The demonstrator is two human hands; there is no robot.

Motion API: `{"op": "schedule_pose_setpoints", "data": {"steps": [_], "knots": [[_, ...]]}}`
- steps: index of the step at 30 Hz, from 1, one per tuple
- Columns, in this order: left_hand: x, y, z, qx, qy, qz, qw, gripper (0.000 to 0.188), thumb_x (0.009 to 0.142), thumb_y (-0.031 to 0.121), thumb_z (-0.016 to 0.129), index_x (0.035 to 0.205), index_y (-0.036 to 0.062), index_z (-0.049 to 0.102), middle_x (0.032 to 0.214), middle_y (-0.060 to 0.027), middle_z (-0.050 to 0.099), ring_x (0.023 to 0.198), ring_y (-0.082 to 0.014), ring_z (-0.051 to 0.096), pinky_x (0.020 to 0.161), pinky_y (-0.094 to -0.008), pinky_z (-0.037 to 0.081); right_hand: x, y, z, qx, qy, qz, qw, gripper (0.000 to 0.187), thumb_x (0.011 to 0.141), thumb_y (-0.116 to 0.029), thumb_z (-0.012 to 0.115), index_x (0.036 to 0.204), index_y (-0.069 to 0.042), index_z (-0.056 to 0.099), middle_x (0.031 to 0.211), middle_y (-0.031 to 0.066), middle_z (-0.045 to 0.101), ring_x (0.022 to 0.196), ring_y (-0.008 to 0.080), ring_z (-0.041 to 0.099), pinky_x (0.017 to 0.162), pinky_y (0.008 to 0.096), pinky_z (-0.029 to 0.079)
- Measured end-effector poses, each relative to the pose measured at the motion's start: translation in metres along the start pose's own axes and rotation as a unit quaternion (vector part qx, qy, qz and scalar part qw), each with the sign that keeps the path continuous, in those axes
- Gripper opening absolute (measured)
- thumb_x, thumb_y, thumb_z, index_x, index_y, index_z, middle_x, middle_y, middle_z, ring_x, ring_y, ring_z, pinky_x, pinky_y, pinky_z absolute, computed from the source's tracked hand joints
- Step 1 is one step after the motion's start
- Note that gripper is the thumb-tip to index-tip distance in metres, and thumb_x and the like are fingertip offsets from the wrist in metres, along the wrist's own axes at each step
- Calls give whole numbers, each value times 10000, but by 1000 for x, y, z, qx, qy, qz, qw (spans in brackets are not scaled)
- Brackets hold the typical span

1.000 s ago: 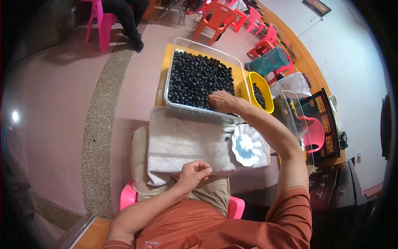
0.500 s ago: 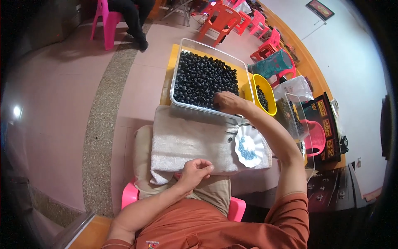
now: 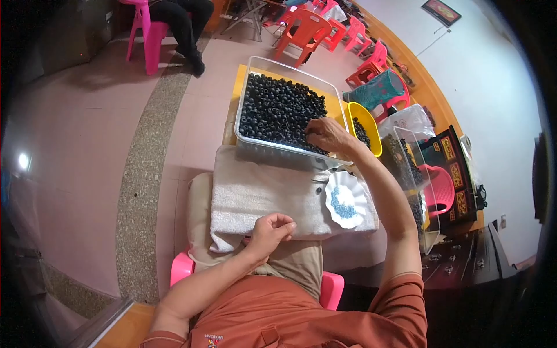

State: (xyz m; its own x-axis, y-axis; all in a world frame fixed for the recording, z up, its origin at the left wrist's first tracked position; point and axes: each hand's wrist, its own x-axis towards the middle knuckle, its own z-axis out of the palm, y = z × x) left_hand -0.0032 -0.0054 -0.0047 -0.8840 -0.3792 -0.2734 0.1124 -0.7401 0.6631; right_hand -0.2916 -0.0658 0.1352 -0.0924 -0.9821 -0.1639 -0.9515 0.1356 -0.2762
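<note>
Where the left hand (image 3: 271, 233) is held: at the near edge of the white towel (image 3: 261, 194), fingertips curled close to the thumb; whether anything is pinched cannot be told.
Clear tub (image 3: 272, 149): set beyond the towel; black beads (image 3: 278, 107) are contained.
Right hand (image 3: 329, 136): lowered at the tub's near right corner, fingers curled toward the beads; fingertips are hidden, so grip cannot be told.
White fluted dish (image 3: 355, 199): placed on the towel's right; blue grains (image 3: 343, 210) are held.
Yellow tub (image 3: 375, 139): placed just right of the clear tub.
</note>
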Motion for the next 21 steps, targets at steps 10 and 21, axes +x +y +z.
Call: {"op": "schedule_pose_setpoints", "data": {"steps": [10, 21], "knots": [[4, 2, -4, 12, 12, 14, 1000, 113, 862, 55, 672, 946, 17, 606, 798, -22, 625, 672, -82, 582, 630, -217, 503, -8, 2, -10, -50, -15, 0, 999, 207, 767, -151, 615, 870, 23, 661, 734, 177, 640, 654, 279, 613, 641, 395, 496], [5, 2, -6, 30, 7, 15, 999, 118, 864, 77, 675, 948, 23, 611, 796, -18, 617, 685, -82, 583, 639, -228, 514, -16, 9, -14, -142, -7, 12, 990, 206, 741, -179, 605, 814, 4, 664, 741, 215, 630, 691, 356, 611, 671, 440, 482]]}}
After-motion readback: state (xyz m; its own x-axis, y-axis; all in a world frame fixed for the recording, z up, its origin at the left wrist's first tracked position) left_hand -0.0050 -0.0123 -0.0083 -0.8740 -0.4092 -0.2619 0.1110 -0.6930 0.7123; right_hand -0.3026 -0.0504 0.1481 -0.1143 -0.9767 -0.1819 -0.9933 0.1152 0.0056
